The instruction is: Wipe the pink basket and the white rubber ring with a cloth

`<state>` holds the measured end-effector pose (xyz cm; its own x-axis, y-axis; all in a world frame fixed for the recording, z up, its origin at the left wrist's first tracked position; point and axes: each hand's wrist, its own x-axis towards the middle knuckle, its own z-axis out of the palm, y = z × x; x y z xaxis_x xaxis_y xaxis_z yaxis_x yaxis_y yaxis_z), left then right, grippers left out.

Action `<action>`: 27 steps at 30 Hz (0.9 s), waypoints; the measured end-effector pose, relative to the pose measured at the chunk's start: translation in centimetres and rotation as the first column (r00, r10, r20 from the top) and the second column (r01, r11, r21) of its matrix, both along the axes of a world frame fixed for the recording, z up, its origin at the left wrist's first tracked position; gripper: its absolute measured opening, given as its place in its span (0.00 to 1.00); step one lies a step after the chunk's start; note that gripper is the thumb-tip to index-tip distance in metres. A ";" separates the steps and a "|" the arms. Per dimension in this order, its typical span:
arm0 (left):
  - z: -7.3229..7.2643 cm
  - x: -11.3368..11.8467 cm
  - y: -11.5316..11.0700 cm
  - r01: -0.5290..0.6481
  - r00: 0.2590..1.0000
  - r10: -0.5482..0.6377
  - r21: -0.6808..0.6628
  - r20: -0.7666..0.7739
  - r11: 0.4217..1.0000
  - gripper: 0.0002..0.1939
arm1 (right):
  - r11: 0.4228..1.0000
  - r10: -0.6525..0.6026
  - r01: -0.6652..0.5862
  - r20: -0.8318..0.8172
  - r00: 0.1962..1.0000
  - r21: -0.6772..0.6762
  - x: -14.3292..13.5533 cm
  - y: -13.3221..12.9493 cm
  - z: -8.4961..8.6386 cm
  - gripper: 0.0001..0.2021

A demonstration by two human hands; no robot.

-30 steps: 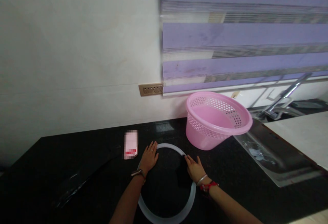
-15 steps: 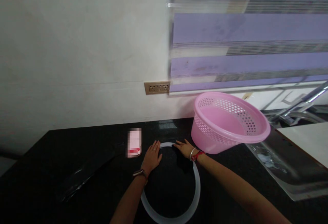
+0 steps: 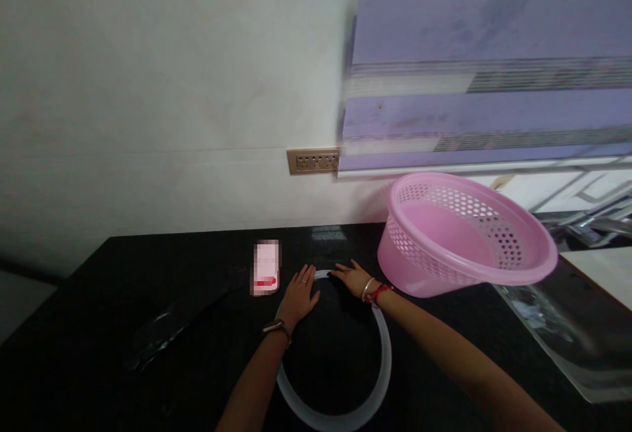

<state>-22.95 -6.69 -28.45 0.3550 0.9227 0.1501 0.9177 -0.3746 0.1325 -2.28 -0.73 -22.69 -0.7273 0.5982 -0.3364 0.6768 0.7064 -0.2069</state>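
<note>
A flat whitish ring (image 3: pixel 383 379), whose exact kind I cannot tell, lies on the black countertop (image 3: pixel 212 366). My left hand (image 3: pixel 298 297) rests palm down over its far left part, fingers stretched forward and thumb apart. Across from it, my right hand (image 3: pixel 356 280) touches the far right part of the ring with its fingers spread. Only a short stretch of the ring shows between the fingertips. The rest is partly hidden by my hands and wrists.
A pink perforated basket (image 3: pixel 474 272) stands tilted to the right. Beyond it are a sink (image 3: pixel 567 333) and a metal faucet (image 3: pixel 592 221). A blurred-out pink phone-like object (image 3: pixel 265 267) and a black plastic bag (image 3: pixel 168 333) lie leftward. A socket (image 3: pixel 314 161) is on the wall.
The view has shifted, so the scene sits slightly further right. My fingertips are closer together at the ring's far side. Ring and basket look unmoved on the counter.
</note>
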 end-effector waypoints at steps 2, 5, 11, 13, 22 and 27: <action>-0.1 0.0 0.0 -0.013 1.000 0.014 0.006 -0.005 1.000 0.28 | 0.996 -0.089 0.089 0.004 0.996 0.018 1.2 -1.3 0.2 0.27; -0.2 0.0 0.0 -0.020 1.000 0.020 0.001 -0.018 1.000 0.28 | 0.977 -0.211 0.211 0.007 0.977 0.027 3.0 -3.8 0.6 0.27; -0.6 -0.1 0.2 -0.033 0.998 0.033 -0.002 -0.049 0.999 0.28 | 0.907 -0.421 0.421 0.005 0.907 0.029 5.1 -9.5 0.7 0.25; -0.7 -0.1 0.2 -0.041 0.997 0.041 0.000 -0.063 0.999 0.27 | 0.885 -0.465 0.465 -0.008 0.885 0.034 5.3 -11.2 0.7 0.25; -1.0 -0.2 0.0 -0.031 0.996 0.033 0.020 -0.085 0.999 0.26 | 0.768 -0.641 0.640 -0.019 0.768 -0.022 3.4 -16.7 0.2 0.25; -0.9 -0.5 0.0 -0.003 0.998 0.006 0.040 -0.058 0.999 0.26 | 0.748 -0.663 0.663 0.000 0.748 0.015 3.1 -15.6 -0.4 0.25</action>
